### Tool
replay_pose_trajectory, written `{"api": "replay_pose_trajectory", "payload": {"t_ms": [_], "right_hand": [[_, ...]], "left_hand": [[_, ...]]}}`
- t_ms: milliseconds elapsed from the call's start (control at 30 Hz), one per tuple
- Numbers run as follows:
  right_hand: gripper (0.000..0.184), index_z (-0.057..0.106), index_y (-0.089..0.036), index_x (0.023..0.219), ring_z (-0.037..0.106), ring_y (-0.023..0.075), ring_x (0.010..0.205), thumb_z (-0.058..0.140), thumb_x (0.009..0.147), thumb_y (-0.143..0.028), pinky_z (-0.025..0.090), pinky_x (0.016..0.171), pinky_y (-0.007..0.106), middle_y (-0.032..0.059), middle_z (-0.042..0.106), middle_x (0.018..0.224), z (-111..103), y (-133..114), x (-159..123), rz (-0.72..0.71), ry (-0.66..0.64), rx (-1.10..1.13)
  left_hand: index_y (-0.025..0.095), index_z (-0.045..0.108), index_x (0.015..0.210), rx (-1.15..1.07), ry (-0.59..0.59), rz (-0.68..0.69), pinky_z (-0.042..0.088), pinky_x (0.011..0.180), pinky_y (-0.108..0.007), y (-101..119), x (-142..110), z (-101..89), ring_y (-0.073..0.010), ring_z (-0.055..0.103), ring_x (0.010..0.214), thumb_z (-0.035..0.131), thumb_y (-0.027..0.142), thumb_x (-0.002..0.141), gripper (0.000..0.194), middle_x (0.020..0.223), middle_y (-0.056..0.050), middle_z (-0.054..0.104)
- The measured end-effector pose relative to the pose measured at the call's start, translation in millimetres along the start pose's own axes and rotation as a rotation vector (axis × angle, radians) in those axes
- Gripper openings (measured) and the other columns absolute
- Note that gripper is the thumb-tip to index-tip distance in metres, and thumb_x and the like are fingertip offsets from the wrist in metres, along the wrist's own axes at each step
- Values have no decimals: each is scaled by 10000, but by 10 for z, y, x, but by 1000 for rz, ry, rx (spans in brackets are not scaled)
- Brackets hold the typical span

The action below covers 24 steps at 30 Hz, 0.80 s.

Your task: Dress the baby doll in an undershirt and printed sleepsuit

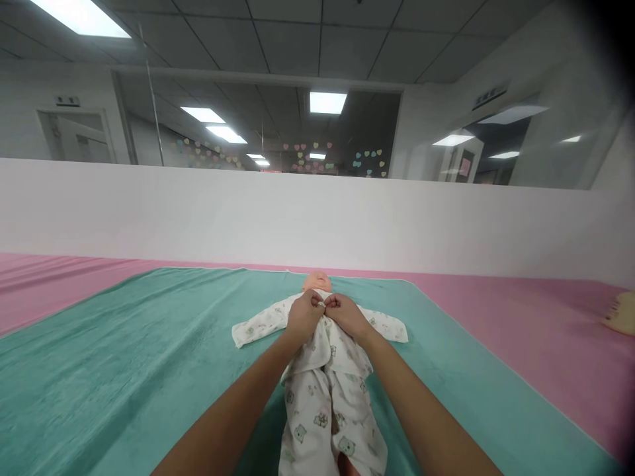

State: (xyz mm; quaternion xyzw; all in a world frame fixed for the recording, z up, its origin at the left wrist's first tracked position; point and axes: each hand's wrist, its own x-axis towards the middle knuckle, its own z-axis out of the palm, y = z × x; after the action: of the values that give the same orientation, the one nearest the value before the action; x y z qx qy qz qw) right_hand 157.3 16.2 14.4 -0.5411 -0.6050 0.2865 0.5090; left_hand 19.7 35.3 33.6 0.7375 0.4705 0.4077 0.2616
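Observation:
A baby doll [317, 281] lies on its back, head away from me, in a white top [262, 323] and trousers [307, 410] with a small bear print. The sleeves spread out to both sides. At the doll's chest, just below the chin, my left hand [306, 313] is closed in a pinch on the top's front edge. Close beside it, my right hand [346, 314] pinches the same part of the top from the other side. A small white bit of cloth shows between the fingertips. The fingers hide exactly how it is fastened.
Under the doll spreads a green blanket [149, 370] over a pink sheet [496, 311]. A low white wall [297, 218] stands behind, with windows above it. A beige object [621, 313] is at the far right edge.

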Motion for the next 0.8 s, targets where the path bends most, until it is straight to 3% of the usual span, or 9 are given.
{"api": "replay_pose_trajectory", "payload": {"t_ms": [233,367,500,800], "right_hand": [[213,579,-181,765,475,125,630,576,656,-365,321,565,232,-14,553,678,4,2,-15,22,17,56],[224,575,-175,724,421,104,555,548,673,-392,290,521,229,-30,504,601,0,12,-12,26,16,64],[220,534,-179,658,360,93,481,505,698,-394,253,469,233,-39,448,535,2,40,4,57,15,78],[284,468,-188,586,349,96,466,490,707,-444,246,460,233,-32,437,509,-3,42,-5,61,61,28]], "left_hand": [[176,562,803,-189,-49,0,393,634,-214,-49,27,-7,-128,559,720,524,154,672,138,753,-10,612],[175,582,821,-165,-62,29,393,629,-212,-41,17,0,-127,554,721,493,129,673,179,775,-14,620],[190,600,831,-107,-68,47,378,598,-219,-24,-6,-5,-137,535,701,517,207,698,157,749,-6,600],[207,620,845,-8,-66,45,364,593,-218,10,-12,5,-137,521,688,536,240,697,173,745,2,595]]}}
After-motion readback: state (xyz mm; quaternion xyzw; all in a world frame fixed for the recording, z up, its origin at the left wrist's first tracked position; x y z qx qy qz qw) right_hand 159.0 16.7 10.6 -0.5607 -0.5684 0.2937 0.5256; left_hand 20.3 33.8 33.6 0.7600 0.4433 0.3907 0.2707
